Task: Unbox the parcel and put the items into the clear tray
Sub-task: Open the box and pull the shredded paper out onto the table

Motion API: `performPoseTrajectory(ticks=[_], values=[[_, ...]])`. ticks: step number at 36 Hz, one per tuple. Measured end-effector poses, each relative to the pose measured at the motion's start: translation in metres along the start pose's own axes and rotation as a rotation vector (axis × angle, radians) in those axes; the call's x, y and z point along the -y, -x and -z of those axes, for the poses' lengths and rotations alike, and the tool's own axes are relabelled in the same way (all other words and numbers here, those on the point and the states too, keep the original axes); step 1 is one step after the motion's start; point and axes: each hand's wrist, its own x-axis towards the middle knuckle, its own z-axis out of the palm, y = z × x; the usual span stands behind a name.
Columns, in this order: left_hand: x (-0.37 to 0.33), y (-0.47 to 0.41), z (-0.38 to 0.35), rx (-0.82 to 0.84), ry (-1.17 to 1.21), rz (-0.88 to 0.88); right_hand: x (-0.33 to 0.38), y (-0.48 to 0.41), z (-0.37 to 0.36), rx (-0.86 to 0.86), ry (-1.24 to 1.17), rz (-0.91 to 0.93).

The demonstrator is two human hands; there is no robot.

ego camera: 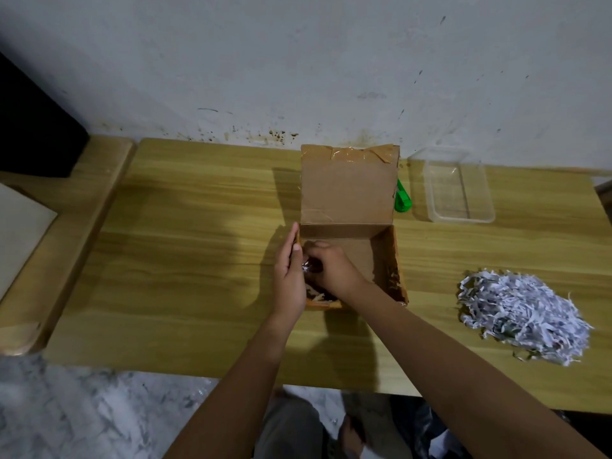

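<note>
1. Head view, progress: parcel [351,240] is open, lid flap standing up at the back with brown tape along its top edge. Shredded paper [523,316] lies heaped on the worktop [185,260] to the right, so the filler looks cleared out. Clear tray [458,188] at back right holds nothing visible, so no item is transferred yet.
2. Grips: right hand [328,268] is down in the box's left side, fingers curled around a dark, shiny wrapped item [309,268]; grip looks clenched on it. Left hand [289,276] is flat against the box's left wall, fingers extended, steadying.
3. Materials: matte brown cardboard with ragged taped edges; thin translucent rectangular plastic tray; wood-grain laminate worktop; small green plastic tool [402,198] between box and tray.
</note>
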Motion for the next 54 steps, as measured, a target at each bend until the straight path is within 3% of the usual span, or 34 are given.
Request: performPoseTrajectory(ticks=[14, 29, 33, 40, 47, 54], values=[[-0.005, 0.002, 0.001, 0.019, -0.079, 0.006, 0.006, 0.014, 0.014, 0.056, -0.135, -0.074], [-0.015, 0.007, -0.004, -0.010, -0.169, -0.031, -0.050, 0.097, 0.113, -0.648, -0.367, -0.399], [-0.016, 0.008, -0.003, -0.007, -0.206, -0.042, -0.071, 0.121, 0.110, -0.700, -0.341, -0.528], [-0.017, 0.008, -0.005, 0.009, -0.252, -0.059, -0.089, 0.136, 0.098, -0.619, -0.163, -0.670], [-0.016, 0.006, -0.006, 0.004, -0.242, -0.055, -0.075, 0.129, 0.101, -0.641, -0.120, -0.651], [-0.015, 0.003, -0.005, 0.029, -0.169, -0.024, -0.036, 0.092, 0.103, -0.678, -0.179, -0.352]])
